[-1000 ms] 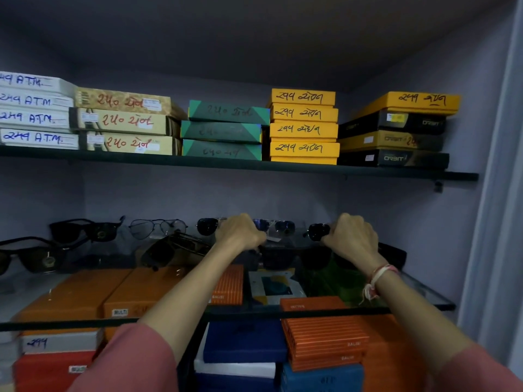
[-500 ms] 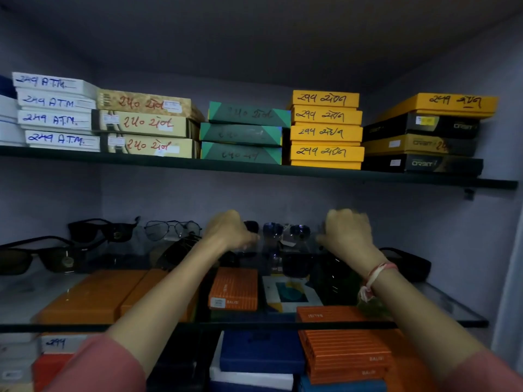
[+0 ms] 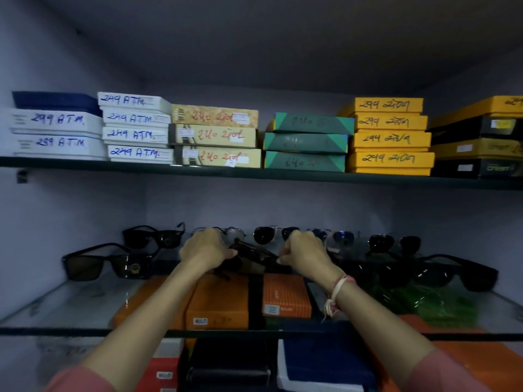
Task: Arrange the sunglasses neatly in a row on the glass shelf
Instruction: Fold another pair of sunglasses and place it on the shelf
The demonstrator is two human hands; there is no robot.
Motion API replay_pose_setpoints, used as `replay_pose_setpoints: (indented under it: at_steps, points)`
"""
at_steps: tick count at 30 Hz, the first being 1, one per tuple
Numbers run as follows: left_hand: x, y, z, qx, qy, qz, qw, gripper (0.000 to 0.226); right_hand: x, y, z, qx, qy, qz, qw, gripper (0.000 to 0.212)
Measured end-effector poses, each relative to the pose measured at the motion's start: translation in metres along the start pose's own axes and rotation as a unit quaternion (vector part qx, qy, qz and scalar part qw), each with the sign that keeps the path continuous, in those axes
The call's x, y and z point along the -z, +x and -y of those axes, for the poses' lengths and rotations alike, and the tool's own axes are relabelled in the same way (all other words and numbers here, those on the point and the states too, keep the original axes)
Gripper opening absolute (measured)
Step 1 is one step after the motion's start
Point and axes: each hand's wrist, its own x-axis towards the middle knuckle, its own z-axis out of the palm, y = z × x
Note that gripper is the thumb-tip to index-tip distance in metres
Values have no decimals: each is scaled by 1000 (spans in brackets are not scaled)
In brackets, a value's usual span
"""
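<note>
— What can be read on the upper shelf [image 3: 254,174]?

— White boxes [image 3: 137,135] hand-marked "249 ATM" in blue at the left end, tan boxes [image 3: 216,137] with red "240" beside them, then green boxes [image 3: 307,142], yellow boxes [image 3: 389,138] numbered in black, and black-and-yellow boxes [image 3: 478,148] at the right edge, their print too blurred to read.

— And the sunglasses?

— Both hands meet mid-shelf on the glass shelf [image 3: 70,304]. The left hand [image 3: 205,251] and right hand [image 3: 307,254], a thread band on its wrist, are each curled closed on an end of one dark, thin-framed pair of sunglasses [image 3: 254,257]. Along the back edge stand black wayfarers [image 3: 152,237], a clear wire-rimmed pair [image 3: 233,234], dark aviators [image 3: 273,234], a blue-lensed pair [image 3: 336,237] and round dark glasses [image 3: 393,244].

— Any open room?

— Thick black pairs sit forward near both ends, left [image 3: 104,263] and right [image 3: 458,271]. The glass along the front edge is bare; orange boxes [image 3: 218,302] show through it from below, one tagged "MULTI".
</note>
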Motion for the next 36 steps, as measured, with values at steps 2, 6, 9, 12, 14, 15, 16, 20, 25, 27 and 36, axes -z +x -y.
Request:
replay_pose_setpoints:
  at_steps: [2, 6, 9, 12, 14, 15, 16, 20, 25, 27, 36]
  points:
    - [6, 2, 8, 9, -35, 12, 999, 36, -4, 1, 2, 2, -4, -29, 1000, 30]
    - [17, 3, 24, 26, -33, 2, 999, 37, -10, -3, 7, 15, -21, -18, 1000, 33]
    - [24, 6, 33, 37, -11, -20, 999, 37, -15, -6, 11, 21, -13, -30, 999, 29]
    - [24, 7, 40, 27, -1, -19, 999, 40, -10, -8, 15, 30, 7, -64, 997, 22]
    - [23, 5, 39, -18, 26, -55, 998, 44, -3, -11, 18, 40, 18, -88, 995, 21]
    - [21, 3, 37, -57, 30, -83, 994, 46, 1, -12, 20, 49, 22, -97, 994, 21]
    - [20, 1, 33, -98, 19, -103, 990, 46, 5, -13, 21, 58, 25, -105, 992, 22]
    - [19, -3, 12, -166, -80, -47, 982, 37, 20, -18, 22, 76, 55, -141, 986, 23]
    - [14, -2, -3, -190, -116, -11, 975, 26, 36, -19, 14, 72, 36, -217, 973, 21]
    - [8, -3, -7, -210, -90, 38, 973, 21, 38, -18, 9, 73, 47, -187, 979, 20]
    - [6, 2, -15, -222, -39, 170, 959, 20, 29, -25, -8, 5, 36, -8, 999, 29]
